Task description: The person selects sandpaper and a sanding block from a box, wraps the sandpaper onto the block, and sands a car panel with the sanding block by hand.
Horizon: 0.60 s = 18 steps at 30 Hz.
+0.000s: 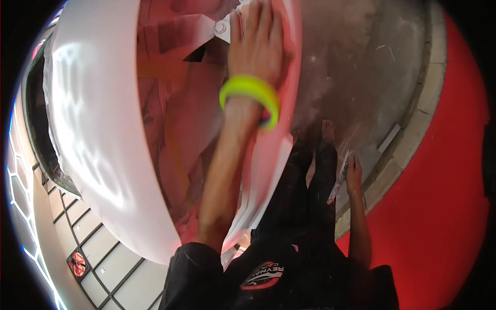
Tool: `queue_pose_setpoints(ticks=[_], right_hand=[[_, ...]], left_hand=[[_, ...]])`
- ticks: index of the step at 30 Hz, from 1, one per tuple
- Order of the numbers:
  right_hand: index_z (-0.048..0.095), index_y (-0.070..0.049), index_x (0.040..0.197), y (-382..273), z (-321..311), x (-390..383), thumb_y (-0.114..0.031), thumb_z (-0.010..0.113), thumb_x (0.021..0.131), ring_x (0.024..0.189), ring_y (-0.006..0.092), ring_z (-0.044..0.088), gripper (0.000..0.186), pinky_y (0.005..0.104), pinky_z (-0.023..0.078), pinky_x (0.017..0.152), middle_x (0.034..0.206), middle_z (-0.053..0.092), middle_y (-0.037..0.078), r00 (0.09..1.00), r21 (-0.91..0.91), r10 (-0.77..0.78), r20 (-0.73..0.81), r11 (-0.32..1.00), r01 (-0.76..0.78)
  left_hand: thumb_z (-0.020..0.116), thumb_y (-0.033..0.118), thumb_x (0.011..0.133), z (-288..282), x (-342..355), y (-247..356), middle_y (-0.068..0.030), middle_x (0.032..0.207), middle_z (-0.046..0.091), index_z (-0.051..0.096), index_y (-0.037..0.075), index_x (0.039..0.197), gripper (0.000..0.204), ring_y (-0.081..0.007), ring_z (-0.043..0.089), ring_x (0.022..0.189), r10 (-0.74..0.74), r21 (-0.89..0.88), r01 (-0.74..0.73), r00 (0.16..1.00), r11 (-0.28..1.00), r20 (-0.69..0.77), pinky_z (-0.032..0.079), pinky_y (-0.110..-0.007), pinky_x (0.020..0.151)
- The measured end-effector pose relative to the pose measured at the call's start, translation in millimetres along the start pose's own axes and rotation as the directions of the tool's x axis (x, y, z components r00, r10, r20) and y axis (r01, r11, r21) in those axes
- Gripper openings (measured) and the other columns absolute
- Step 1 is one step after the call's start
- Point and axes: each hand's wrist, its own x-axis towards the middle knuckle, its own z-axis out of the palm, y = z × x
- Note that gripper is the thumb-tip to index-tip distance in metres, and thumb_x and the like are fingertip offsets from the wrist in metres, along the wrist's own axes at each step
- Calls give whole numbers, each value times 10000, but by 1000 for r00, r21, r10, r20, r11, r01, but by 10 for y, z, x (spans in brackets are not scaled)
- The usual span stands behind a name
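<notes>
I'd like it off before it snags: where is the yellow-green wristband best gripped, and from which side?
Likely its right-hand part, from the person's right: there the wristband stands off the left arm, seemingly leaving room for a pinch; its middle lies across the arm.

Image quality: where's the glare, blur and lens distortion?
Head view: bright glare streaks the white panel; head view: the yellow-green wristband looks slightly blurred; head view: pale edging bows along the fisheye rim, with black corners.

The floor (372, 62) lies between the car (93, 124), left, and the wall (423, 222), right.
</notes>
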Motion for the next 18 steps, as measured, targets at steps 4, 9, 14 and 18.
queue_pose_setpoints(ticks=[4, 9, 14, 18], right_hand=[[505, 39, 1478, -170, 249, -41, -387, 511, 1068, 1368, 276, 520, 591, 366, 376, 1141, 1499, 548, 194, 997, 177, 64, 36, 982, -69], [568, 46, 1423, -172, 215, -180, -292, 532, 1085, 1202, 155, 580, 480, 290, 431, 1054, 1347, 631, 93, 993, 273, 111, 44, 955, -119], [598, 36, 1387, -353, 307, -370, -291, 534, 1084, 1137, 141, 599, 450, 286, 451, 1017, 1278, 656, 69, 997, 318, 41, 61, 946, -59], [624, 19, 1336, -226, 97, -376, -307, 539, 1080, 1055, 130, 601, 423, 288, 470, 958, 1194, 658, 42, 988, 343, 151, 17, 928, -148]], left_hand=[[574, 412, 970, 126, 468, -344, -226, 1556, 434, 440, -19, 1500, 696, -343, 352, 1486, 11, 120, -8, 999, 993, -30, 247, -530, 1222], [736, 370, 834, -239, -548, 96, -182, 1526, 496, 585, 15, 1389, 676, -328, 394, 1472, 200, -87, -187, 960, 979, 196, 240, -512, 1258], [791, 271, 763, -964, -1654, 235, -224, 1556, 449, 598, 25, 1371, 683, -383, 396, 1478, 294, -601, 16, 862, 799, 414, 237, -563, 1252], [766, 260, 835, -523, -1058, -29, -215, 1587, 415, 571, 85, 1423, 644, -378, 354, 1506, 233, -414, -91, 922, 906, 309, 200, -567, 1261]])
